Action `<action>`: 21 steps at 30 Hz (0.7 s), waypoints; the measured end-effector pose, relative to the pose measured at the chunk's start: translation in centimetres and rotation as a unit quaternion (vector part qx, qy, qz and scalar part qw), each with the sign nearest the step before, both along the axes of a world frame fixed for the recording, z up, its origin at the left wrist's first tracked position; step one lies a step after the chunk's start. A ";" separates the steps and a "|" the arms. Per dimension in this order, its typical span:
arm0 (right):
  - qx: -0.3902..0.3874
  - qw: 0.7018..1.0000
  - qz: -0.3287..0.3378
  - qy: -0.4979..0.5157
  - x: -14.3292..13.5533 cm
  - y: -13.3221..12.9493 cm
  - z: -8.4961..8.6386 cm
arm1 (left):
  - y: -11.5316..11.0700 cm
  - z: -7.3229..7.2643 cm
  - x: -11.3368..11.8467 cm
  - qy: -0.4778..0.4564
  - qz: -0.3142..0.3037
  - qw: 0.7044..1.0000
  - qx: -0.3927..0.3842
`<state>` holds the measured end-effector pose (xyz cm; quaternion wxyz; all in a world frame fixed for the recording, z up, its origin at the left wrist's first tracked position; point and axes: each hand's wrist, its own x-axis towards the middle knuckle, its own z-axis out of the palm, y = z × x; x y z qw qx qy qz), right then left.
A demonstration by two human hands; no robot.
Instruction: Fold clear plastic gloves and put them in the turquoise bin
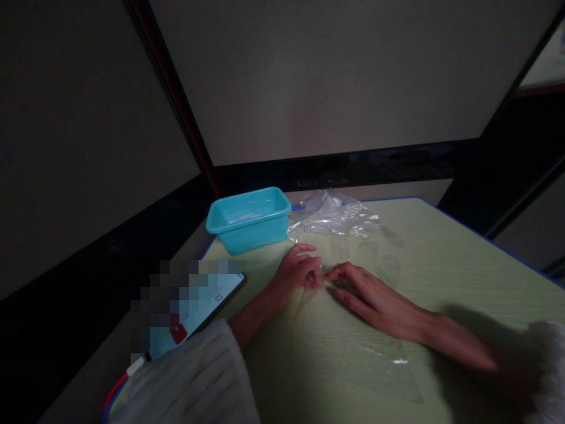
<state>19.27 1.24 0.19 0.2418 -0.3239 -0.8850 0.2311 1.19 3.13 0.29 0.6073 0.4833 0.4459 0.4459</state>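
1. By the left hand [300, 271], a small part of a clear plastic glove [348, 335] appears to be pinched between thumb and fingertips, to the right of the turquoise tub [253, 232] and nearer the wearer.
2. The right hand [375, 297], farther right of the tub, is held palm down over the glove with loosely curved fingers; its index fingertip is brought close to the pinched part, but whether film is gripped cannot be told.
3. The glove is spread flat on the bench [463, 259], from just right of the tub toward the wearer. It could be torn if the thin film were pulled two ways at once; it could also be wrinkled or dragged, being partly covered by the right hand.
4. Right of the tub and just beside it, a crumpled plastic bag [338, 215] is seen; it could be snagged by a far reach.
5. Left of the tub and nearer the wearer, a screened device [198, 306] is placed by the bench edge, close to the left sleeve [189, 377]; it could be knocked by a careless elbow.
6. "32" can be read on the screen; the rest is pixelated. No brand can be made out.
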 end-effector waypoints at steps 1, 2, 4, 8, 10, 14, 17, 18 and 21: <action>0.000 1.000 -0.002 0.001 0.0 0.0 0.1 | 0.0 0.0 0.0 0.004 -0.007 1.000 0.000; -0.001 1.000 -0.003 0.003 0.0 0.0 0.1 | -0.1 0.1 0.0 0.008 -0.014 1.000 0.000; -0.004 1.000 -0.012 0.013 0.0 0.1 0.1 | -0.1 0.0 0.1 0.013 -0.027 1.000 -0.001; -0.020 0.998 -0.046 0.048 0.1 0.2 -0.2 | -0.1 -0.1 0.0 0.023 -0.045 0.999 0.001; -0.007 0.997 -0.059 0.055 0.2 0.3 -0.2 | -0.1 -0.2 0.0 0.028 -0.052 0.998 0.006; 0.049 0.998 -0.034 0.025 0.3 0.6 0.1 | -0.3 -0.2 0.1 0.039 -0.070 0.997 0.017; 0.053 0.998 -0.018 0.004 0.4 0.8 0.3 | -0.3 -0.3 0.1 0.053 -0.075 0.995 0.038; 0.053 0.998 -0.021 0.000 0.5 0.9 0.3 | -0.2 -0.3 0.0 0.061 -0.073 0.994 0.049; 0.063 0.998 -0.031 -0.010 0.6 0.9 0.3 | 0.0 -0.3 -0.6 0.096 -0.056 0.989 0.097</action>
